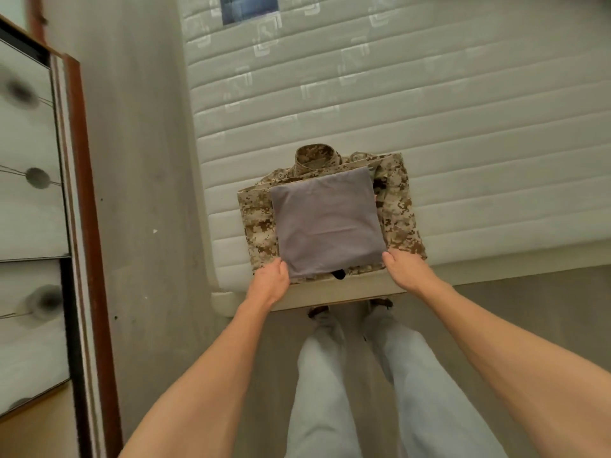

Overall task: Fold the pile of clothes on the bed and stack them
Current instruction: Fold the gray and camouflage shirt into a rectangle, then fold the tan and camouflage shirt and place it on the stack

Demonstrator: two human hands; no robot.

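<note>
Left hand [269,281], right hand [405,271]: each grips a near corner of grey folded garment [327,223]; square it on camouflage shirt [256,223], release evenly.

Plain grey on top: the folded cloth [327,223] is a flat, muted grey with a faint purple cast, no print at all. Under it, the camouflage shirt [401,206] shows a pixelled desert pattern, tan and sand with dark brown flecks, collar included. A small black scrap [339,275] peeks from the grey cloth's near edge. The mattress [479,110] is off-white, quilted in stripes with pale square motifs. Far up, a blue item [248,8], denim-coloured. The floor [142,160] is dull grey, and the person's trousers [317,391] pale grey-blue.
</note>
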